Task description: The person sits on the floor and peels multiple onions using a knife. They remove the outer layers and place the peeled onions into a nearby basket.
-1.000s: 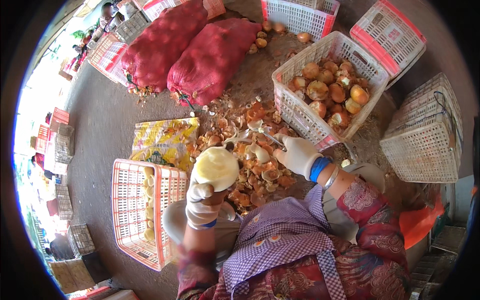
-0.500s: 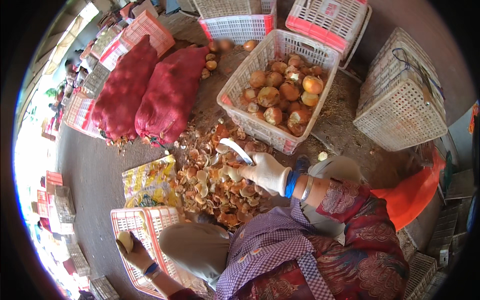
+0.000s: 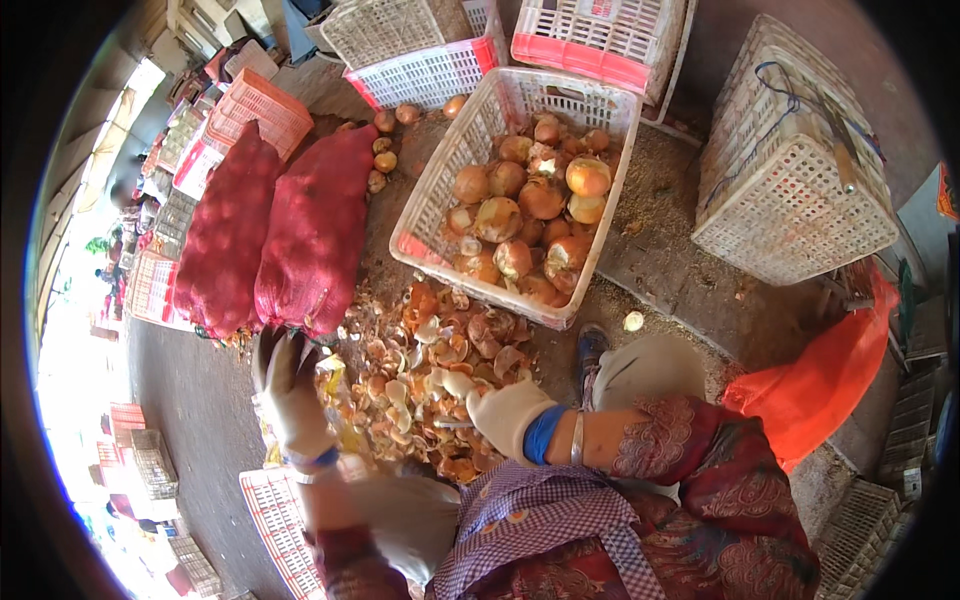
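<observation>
My left hand (image 3: pixel 290 392) wears a pale glove and hovers empty, fingers spread, over the left edge of a pile of onion skins (image 3: pixel 440 350) on the ground. My right hand (image 3: pixel 505 415), also gloved, with a blue cuff and a bangle, rests low on the pile and grips a small knife (image 3: pixel 452 424) whose blade points left. Beyond the pile stands a white plastic basket (image 3: pixel 432 262) holding several unpeeled brown onions (image 3: pixel 540 198). A white and red crate (image 3: pixel 272 512) lies by my left knee.
Two red mesh sacks (image 3: pixel 312 232) lie at the left, with a few loose onions (image 3: pixel 384 142) near them. Empty white baskets (image 3: pixel 790 180) stand at the right and more crates (image 3: pixel 420 60) at the back. An orange bag (image 3: pixel 825 380) sits beside my right leg.
My left hand held a peeled onion, lowered it to the crate at my left, and has come back up empty. The right hand stayed on the peel pile with the knife.
</observation>
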Demonstrator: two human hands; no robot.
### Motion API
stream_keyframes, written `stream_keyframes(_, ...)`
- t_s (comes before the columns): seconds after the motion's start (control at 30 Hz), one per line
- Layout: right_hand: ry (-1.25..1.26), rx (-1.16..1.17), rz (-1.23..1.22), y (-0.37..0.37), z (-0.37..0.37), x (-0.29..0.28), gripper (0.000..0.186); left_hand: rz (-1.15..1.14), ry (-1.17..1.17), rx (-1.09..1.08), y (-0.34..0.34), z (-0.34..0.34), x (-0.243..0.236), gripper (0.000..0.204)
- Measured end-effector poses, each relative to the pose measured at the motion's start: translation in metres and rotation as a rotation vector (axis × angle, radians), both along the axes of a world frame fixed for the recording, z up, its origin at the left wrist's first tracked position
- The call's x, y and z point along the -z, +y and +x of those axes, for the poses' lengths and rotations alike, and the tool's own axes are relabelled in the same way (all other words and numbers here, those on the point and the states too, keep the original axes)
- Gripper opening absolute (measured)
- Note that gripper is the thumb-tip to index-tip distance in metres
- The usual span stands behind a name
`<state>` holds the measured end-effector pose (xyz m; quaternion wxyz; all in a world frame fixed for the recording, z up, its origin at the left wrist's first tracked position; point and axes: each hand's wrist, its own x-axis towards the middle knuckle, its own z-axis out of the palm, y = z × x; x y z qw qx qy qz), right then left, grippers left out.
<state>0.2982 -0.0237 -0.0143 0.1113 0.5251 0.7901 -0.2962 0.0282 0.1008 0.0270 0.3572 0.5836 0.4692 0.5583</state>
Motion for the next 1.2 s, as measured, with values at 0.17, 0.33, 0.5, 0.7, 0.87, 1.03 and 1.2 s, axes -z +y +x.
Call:
stream_keyframes(0.17,0.164,-0.045,-0.039,-0.005,0.003,0.003,0.061,-0.341,0.030,0.194,0.105,0.157,0.054,0.058)
stream_keyframes(0.33,0.255,-0.045,-0.173,0.008,0.029,-0.033,0.053,-0.218,0.609,0.231,0.184,0.231,0.134,0.072)
stream_keyframes(0.5,0.363,0.059,-0.250,0.015,0.045,-0.007,0.052,-0.133,1.108,0.137,0.227,0.296,0.125,0.059)
stream_keyframes(0.7,0.359,0.137,-0.110,0.019,0.066,0.006,0.054,-0.202,1.305,0.163,0.253,0.336,0.136,0.039)
stream_keyframes(0.87,0.370,0.163,-0.160,0.021,0.073,0.006,0.054,-0.140,1.233,0.107,0.263,0.331,0.162,0.042)
stream_keyframes(1.03,0.366,0.193,-0.167,0.018,0.069,-0.002,0.056,-0.163,1.001,-0.055,0.243,0.314,0.142,0.065)
stream_keyframes(1.2,0.289,0.225,-0.109,0.019,0.066,-0.029,0.041,-0.228,0.074,0.243,0.223,0.235,0.112,0.070)
